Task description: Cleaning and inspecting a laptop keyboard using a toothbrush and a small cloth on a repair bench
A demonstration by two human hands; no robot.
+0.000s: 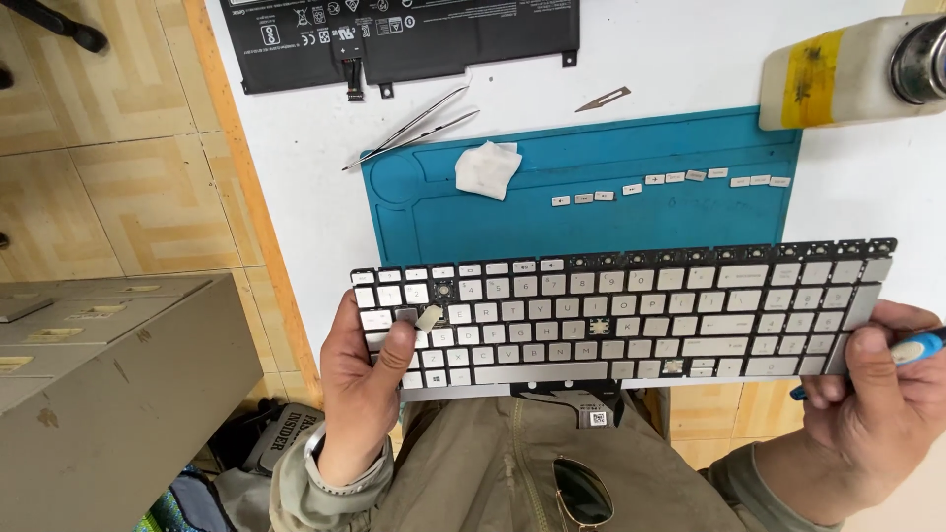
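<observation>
A silver laptop keyboard (631, 315) is held flat in front of me, over my lap, at the table's near edge. My left hand (360, 379) grips its left end, the thumb pressing a loose keycap (428, 316) onto the left key rows. My right hand (867, 394) supports the right end and also holds a blue-handled tool (921, 345). A few key positions are bare, showing the mechanism underneath. A row of several removed keycaps (670, 182) lies on the teal work mat (473, 217).
On the white table (690, 59) lie a black laptop battery (394, 39), tweezers (414, 128), a scalpel blade (603, 98), a crumpled white wipe (487, 167) and a plastic bottle (847, 69). A grey cabinet (108, 394) stands at the left. Sunglasses (581, 493) hang on my shirt.
</observation>
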